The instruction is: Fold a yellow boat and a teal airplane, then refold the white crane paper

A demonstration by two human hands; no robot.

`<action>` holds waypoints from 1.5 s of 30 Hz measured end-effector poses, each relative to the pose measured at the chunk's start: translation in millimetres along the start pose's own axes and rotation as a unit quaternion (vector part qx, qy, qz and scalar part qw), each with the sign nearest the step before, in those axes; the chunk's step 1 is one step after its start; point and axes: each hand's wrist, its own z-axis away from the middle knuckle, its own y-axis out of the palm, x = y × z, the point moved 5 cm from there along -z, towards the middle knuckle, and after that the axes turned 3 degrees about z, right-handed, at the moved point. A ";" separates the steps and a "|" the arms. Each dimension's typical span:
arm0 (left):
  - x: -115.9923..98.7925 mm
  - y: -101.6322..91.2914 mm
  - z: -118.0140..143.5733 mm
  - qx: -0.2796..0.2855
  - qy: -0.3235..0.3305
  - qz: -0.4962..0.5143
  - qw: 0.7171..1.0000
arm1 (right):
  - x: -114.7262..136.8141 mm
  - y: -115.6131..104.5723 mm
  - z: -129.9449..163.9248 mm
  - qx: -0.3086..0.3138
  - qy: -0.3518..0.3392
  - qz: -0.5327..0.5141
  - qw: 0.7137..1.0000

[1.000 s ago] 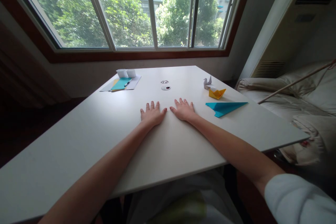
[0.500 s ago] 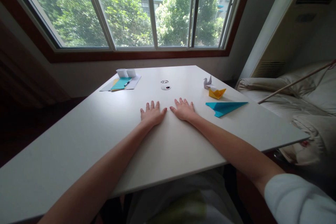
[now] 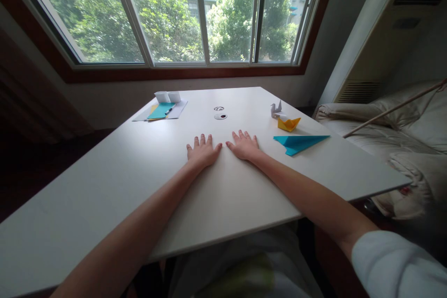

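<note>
My left hand [image 3: 203,151] lies palm down on the white table [image 3: 115,186], fingers spread, holding nothing. Beside it, a small gap away, my right hand [image 3: 243,145] rests flat too, its fingers apart and nothing under them that I can see. Right of that hand is a blue paper plane [image 3: 300,143]. Just behind the plane sits a yellow paper boat [image 3: 289,124]. A white paper crane [image 3: 276,110] stands farther back. Ahead of my hands, two small round pieces [image 3: 220,116] are on the tabletop; what they are is unclear.
At the back left are two white containers [image 3: 167,97], blue paper [image 3: 161,111] over yellow and white sheets, and a dark pen [image 3: 171,110]. A cream sofa [image 3: 377,118] with a long stick [image 3: 387,111] stands right of the table. Beyond the far edge is a window [image 3: 181,18].
</note>
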 end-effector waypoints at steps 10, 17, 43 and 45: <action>0.5 0.4 -0.5 0.002 0.001 0.001 1.000 | -0.2 1.8 -1.3 -0.005 -0.002 0.000 1.000; 0.6 0.3 -0.8 0.001 0.003 0.001 1.000 | -0.1 1.0 -1.7 -0.002 0.000 0.003 1.000; 0.3 -0.3 0.5 0.000 0.001 0.000 1.000 | -0.1 2.4 -2.2 0.001 -0.002 0.009 1.000; 0.4 -0.6 0.6 -0.001 0.002 0.002 1.000 | -0.2 2.3 -2.2 0.002 -0.003 0.009 1.000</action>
